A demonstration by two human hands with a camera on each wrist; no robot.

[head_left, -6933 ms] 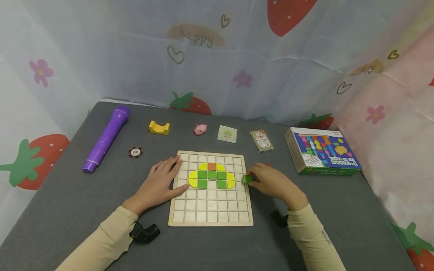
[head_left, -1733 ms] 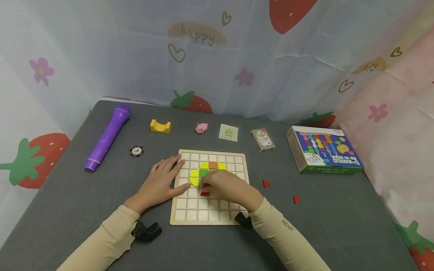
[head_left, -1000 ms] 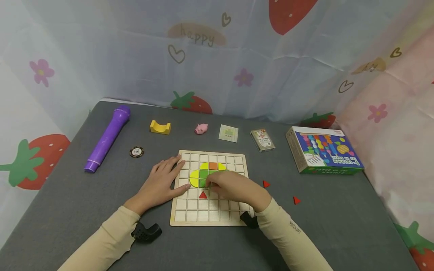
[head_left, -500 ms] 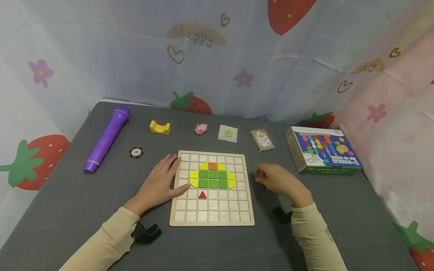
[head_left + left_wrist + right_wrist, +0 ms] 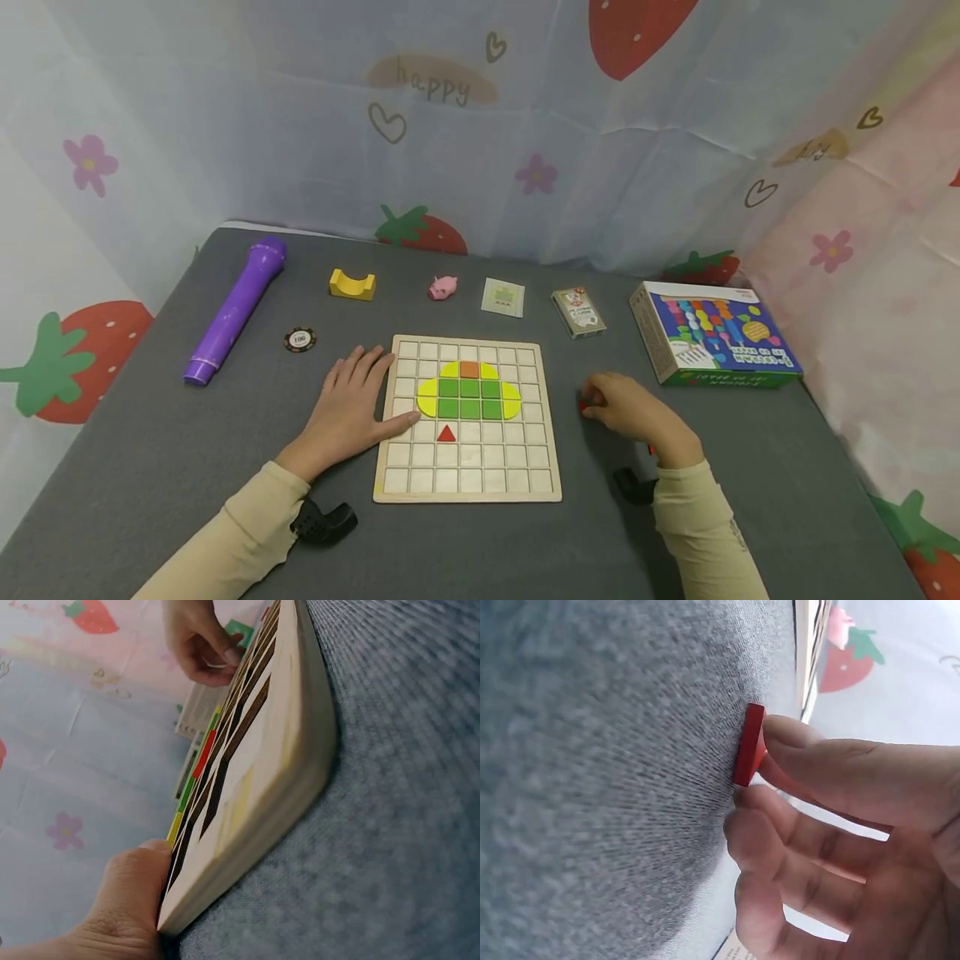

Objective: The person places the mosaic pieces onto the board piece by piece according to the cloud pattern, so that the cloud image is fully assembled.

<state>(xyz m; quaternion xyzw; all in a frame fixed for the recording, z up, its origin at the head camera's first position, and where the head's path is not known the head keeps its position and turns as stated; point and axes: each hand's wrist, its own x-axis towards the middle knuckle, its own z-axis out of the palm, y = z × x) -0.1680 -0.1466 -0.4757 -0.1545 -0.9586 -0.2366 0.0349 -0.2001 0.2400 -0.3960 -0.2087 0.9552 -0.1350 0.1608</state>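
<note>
A wooden grid board (image 5: 465,497) lies on the grey cloth and carries a figure of green squares (image 5: 470,399), yellow curved pieces and one orange square (image 5: 469,368). One red triangle (image 5: 447,433) sits in a cell just below the green squares. My left hand (image 5: 348,408) lies flat at the board's left edge, thumb (image 5: 131,892) on the board (image 5: 255,787). To the right of the board, my right hand (image 5: 626,408) pinches a loose red triangle (image 5: 583,406) (image 5: 748,746) against the cloth. A sliver of another red triangle (image 5: 649,450) shows beside my right wrist.
Along the back stand a purple cylinder (image 5: 236,307), a yellow arch block (image 5: 352,283), a pink pig (image 5: 443,287), a small card (image 5: 503,297), a deck of cards (image 5: 578,312) and a colourful box (image 5: 712,333). A poker chip (image 5: 300,339) lies left of the board. Printed curtains surround the table.
My right hand left a red triangle on the board below the green squares, then moved right off the board and closed on a loose red triangle. The left hand stayed put.
</note>
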